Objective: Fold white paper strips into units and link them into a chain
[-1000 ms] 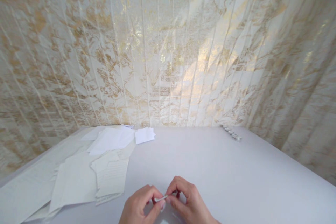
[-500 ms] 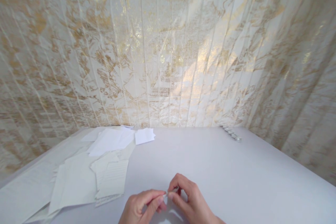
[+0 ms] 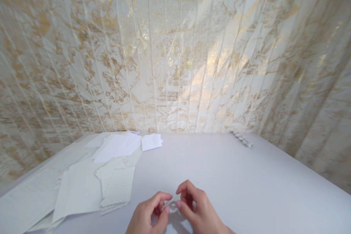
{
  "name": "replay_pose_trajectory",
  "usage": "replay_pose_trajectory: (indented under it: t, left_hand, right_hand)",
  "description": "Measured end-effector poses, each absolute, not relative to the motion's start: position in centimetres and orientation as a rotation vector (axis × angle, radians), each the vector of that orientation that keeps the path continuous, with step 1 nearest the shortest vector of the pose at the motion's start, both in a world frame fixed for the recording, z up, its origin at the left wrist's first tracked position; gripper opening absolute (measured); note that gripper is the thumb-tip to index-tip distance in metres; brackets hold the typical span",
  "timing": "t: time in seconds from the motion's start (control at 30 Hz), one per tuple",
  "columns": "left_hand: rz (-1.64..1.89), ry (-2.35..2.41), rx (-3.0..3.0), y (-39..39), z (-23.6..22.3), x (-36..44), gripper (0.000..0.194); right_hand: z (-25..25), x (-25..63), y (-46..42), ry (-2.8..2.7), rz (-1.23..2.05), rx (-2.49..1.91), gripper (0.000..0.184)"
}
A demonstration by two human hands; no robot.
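Between my two hands, low in the middle of the head view, is a small whitish piece of folded paper (image 3: 172,207). My left hand (image 3: 148,212) has its thumb and fingers around the paper's left side. From the right, my right hand (image 3: 201,208) touches it with the thumb, its index finger bent and raised above. Both hands are curled about the piece, just over the white table (image 3: 236,186). The paper's exact shape is blurred, and the fingers partly cover it.
Loose sheets of paper (image 3: 79,190) and lined pieces (image 3: 119,186) overlap on the left. Whiter sheets (image 3: 117,147) and a small stack of paper (image 3: 151,142) lie at the back. A row of small greyish pieces (image 3: 242,140) sits back right, before a gold-patterned curtain (image 3: 175,51).
My index fingers have lifted and spread apart from the pinch, so more of the small paper shows between the thumbs. The papers on the table lie as before.
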State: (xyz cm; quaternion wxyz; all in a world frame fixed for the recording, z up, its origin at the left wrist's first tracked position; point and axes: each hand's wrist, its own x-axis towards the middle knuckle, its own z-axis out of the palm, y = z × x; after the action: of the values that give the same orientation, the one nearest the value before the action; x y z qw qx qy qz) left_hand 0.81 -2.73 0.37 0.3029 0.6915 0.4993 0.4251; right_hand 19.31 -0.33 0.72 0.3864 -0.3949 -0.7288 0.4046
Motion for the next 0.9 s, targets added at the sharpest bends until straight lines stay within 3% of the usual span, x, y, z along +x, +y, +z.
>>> replay_pose_trajectory:
  t: [0.27, 0.63, 0.9]
  left_hand:
    - [1.076, 1.263, 1.768, -2.4, -1.0, 1.1, 0.016]
    - [1.057, 1.245, 1.802, -2.1, -3.1, 0.9, 0.026]
    - [1.058, 1.278, 1.826, -2.3, -2.4, 1.0, 0.014]
  right_hand:
    - [0.8, 18.9, -0.8, -1.988, 0.882, -1.037, 0.021]
    - [0.9, 18.8, -0.8, -2.000, 0.784, -1.016, 0.021]
    - [1.3, 18.9, -0.8, -2.008, 0.776, -1.008, 0.025]
